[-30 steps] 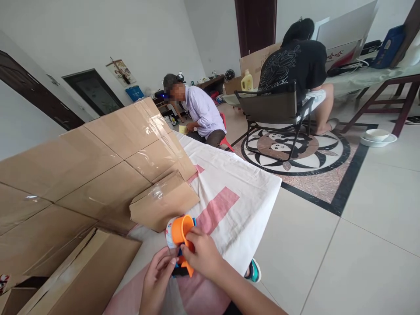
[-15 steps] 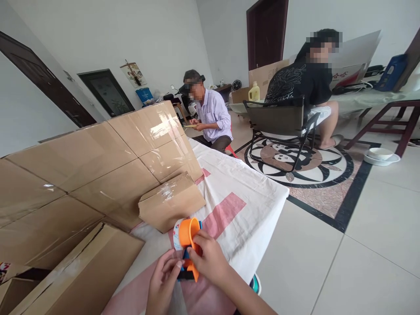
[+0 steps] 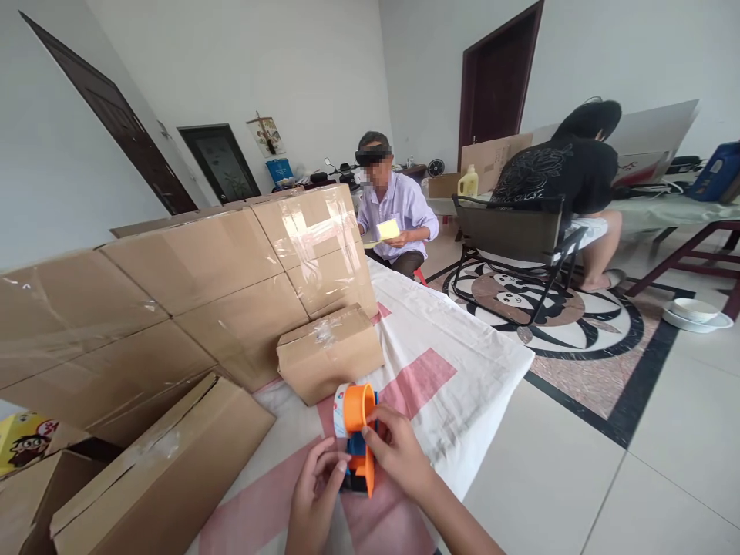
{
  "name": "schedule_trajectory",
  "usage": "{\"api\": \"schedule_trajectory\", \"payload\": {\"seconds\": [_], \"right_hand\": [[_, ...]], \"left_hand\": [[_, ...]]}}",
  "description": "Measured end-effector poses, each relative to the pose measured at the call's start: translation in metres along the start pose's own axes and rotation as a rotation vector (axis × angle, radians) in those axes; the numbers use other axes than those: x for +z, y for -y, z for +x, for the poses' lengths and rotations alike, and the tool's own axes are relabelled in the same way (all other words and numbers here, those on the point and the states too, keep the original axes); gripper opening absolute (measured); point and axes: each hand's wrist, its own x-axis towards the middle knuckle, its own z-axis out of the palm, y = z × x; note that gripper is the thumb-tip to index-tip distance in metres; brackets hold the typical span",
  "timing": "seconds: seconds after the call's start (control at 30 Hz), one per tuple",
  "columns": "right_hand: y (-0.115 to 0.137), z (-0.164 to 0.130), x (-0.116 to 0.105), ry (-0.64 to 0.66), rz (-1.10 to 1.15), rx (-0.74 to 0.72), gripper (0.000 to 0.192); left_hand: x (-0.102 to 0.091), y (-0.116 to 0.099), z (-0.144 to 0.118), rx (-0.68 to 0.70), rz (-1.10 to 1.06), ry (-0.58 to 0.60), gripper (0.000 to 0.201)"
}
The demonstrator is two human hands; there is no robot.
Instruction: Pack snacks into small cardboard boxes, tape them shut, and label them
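An orange and blue tape dispenser (image 3: 368,404) stands near the corner of the cloth-covered table, with a roll of printed white tape (image 3: 340,415) on its orange hub. My right hand (image 3: 400,453) grips the dispenser's orange side, thumb and fingers curled around its edge. On the other side, my left hand (image 3: 317,484) has its thumb and fingers closed at the dispenser's lower front end. What exactly lies between those left fingertips is partly hidden. A small taped carton (image 3: 331,356) rests just beyond the dispenser.
A wall of taped cartons (image 3: 225,308) lines the table's left, with a long carton (image 3: 167,455) before it. White and pink cloth (image 3: 479,339) covers the table. One person (image 3: 398,200) sits beyond holding yellow paper; another (image 3: 555,169) sits on a folding chair at right.
My view has turned left, so the scene sits further right. Both hands stay on the dispenser. The person opposite has raised their head and now holds a yellow sheet up.
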Motion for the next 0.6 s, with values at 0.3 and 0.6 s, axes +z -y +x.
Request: {"api": "schedule_trajectory", "payload": {"seconds": [0.3,0.6], "right_hand": [[-0.008,0.022,-0.043,-0.193,0.216,0.232,0.035],[0.003,0.112,-0.142,-0.528,0.089,0.332,0.083]], "left_hand": [[0.001,-0.003,-0.005,0.018,0.044,0.034,0.065],[0.003,-0.007,-0.007,0.016,0.049,0.073,0.067]]}}
